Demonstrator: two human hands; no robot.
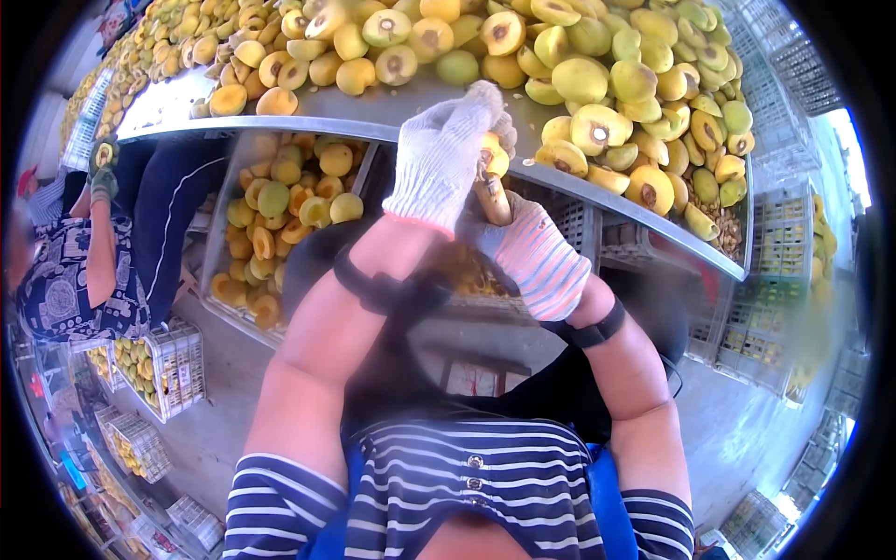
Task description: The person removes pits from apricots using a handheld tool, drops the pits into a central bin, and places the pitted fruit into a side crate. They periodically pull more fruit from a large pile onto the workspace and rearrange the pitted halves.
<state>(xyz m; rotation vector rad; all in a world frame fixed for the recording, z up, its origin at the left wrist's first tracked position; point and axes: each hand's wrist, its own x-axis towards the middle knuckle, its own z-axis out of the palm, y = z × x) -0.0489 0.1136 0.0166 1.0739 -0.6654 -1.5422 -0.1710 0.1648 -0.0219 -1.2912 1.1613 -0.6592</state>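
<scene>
My left hand [441, 154], in a white knit glove, is closed around a yellow fruit [495, 154] above the front edge of the metal table [373, 129]. My right hand [539, 257], in a striped glove, grips the wooden handle of a tool [493, 200]. The tool's upper end meets the fruit between my hands; its tip is hidden by the fruit and fingers. Halved yellow fruits [597, 131], some with pits showing, are heaped on the table just beyond both hands.
Below the table edge at left stands a crate of fruit [271, 210]. A co-worker [79, 266] sits at far left, near white crates of fruit [163, 369]. More stacked crates [770, 280] stand at right.
</scene>
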